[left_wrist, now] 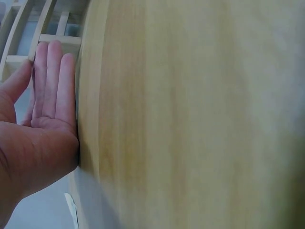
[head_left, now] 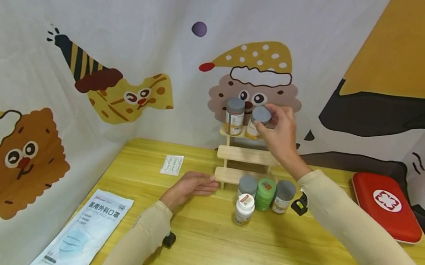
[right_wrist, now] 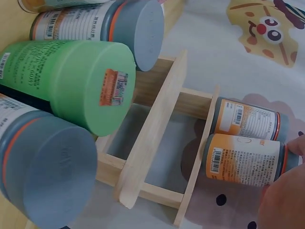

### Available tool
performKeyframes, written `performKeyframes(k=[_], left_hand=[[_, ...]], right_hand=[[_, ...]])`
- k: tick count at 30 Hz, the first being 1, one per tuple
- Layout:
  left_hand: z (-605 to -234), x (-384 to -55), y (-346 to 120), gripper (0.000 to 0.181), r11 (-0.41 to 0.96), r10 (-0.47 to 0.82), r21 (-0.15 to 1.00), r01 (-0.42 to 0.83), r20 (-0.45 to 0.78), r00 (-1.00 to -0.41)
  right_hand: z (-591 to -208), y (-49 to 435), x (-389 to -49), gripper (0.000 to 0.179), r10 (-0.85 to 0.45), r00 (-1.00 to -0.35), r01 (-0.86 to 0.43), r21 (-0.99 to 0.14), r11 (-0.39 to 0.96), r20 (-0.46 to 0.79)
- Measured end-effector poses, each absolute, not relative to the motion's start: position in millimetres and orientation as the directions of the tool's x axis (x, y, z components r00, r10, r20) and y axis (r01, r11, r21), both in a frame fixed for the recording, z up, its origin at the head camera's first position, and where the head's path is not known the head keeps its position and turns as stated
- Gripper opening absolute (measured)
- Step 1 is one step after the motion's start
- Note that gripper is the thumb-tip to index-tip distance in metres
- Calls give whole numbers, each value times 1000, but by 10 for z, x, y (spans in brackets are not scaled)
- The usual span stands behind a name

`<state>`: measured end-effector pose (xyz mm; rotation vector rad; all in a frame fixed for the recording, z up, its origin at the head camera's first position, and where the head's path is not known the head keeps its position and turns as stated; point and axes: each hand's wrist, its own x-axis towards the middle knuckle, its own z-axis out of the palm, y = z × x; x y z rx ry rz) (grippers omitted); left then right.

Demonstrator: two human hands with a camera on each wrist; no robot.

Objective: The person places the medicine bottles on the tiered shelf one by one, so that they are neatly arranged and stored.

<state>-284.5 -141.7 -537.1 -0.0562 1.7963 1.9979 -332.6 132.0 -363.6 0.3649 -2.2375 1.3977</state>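
Observation:
My right hand (head_left: 283, 134) pinches the grey lid of a supplement bottle (right_wrist: 244, 160) with an orange and white label, on the top step of a small wooden tiered rack (head_left: 243, 155). Right beside it, a similar grey-lidded bottle (head_left: 234, 118) stands upright on the same step. My left hand (head_left: 195, 188) lies at the rack's lower left end, fingers straight, fingertips at the wood in the left wrist view. In front of the rack stand two more grey-lidded bottles (head_left: 284, 197), a green bottle (head_left: 265, 195) between them, and a small white bottle (head_left: 244, 210).
A red first-aid case (head_left: 387, 207) lies at the table's right back. To the left are a face mask packet (head_left: 86, 231) and a pill blister sheet (head_left: 172, 164). A curtain with cartoon prints (head_left: 165, 10) hangs close behind the rack.

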Motion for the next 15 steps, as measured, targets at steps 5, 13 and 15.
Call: performKeyframes(k=[5, 13, 15], left_hand=[[-5362, -2839, -1409, 39, -49, 296, 934, -353, -324, -899], [-5366, -2852, -1409, 39, -43, 304, 933, -357, -329, -894], [-5368, -2852, -1412, 39, -42, 304, 933, -358, -330, -894]], right_hand=[[-3615, 1280, -3380, 53, 10, -846, -454, -731, 509, 533], [-3593, 1246, -3501, 55, 50, -884, -360, -743, 564, 466], [-3592, 1241, -3530, 55, 63, -891, -341, -755, 561, 449]])
